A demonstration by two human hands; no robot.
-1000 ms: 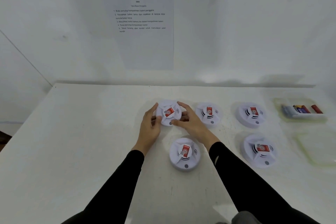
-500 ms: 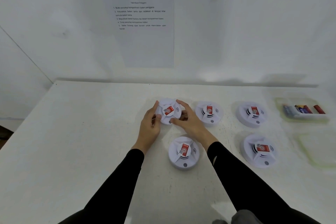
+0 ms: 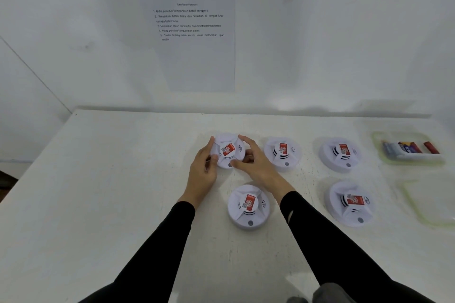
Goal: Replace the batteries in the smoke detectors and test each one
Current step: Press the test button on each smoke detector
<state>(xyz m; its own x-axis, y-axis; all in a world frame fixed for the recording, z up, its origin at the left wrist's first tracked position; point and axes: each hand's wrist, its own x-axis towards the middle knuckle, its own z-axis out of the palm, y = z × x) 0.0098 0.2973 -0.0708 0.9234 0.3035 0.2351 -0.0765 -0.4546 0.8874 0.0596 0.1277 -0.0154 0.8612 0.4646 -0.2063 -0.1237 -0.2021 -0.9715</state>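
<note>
left hand (image 3: 202,174) and right hand (image 3: 256,167) clasp the smoke detector (image 3: 227,151) from either side, fingers curled round its rim. i reckon a slipped twist could knock it into the neighbouring detector (image 3: 283,152) just right of it. farther right sits a battery tray (image 3: 413,161). under it is a white table (image 3: 98,192), behind it an instruction sheet (image 3: 194,56) on the wall (image 3: 320,44).

The side rims of the detector (image 3: 227,151) toward the desk's (image 3: 98,204) far edge are covered by fingers of the left hand (image 3: 202,176) and right hand (image 3: 258,167). Labels on the batteries (image 3: 406,149) in the tray (image 3: 376,138) at the far right corner are too blurred to be read. The container (image 3: 433,202) at the right edge is cut off by the frame, as are the sleeves (image 3: 157,253) at the bottom.
</note>
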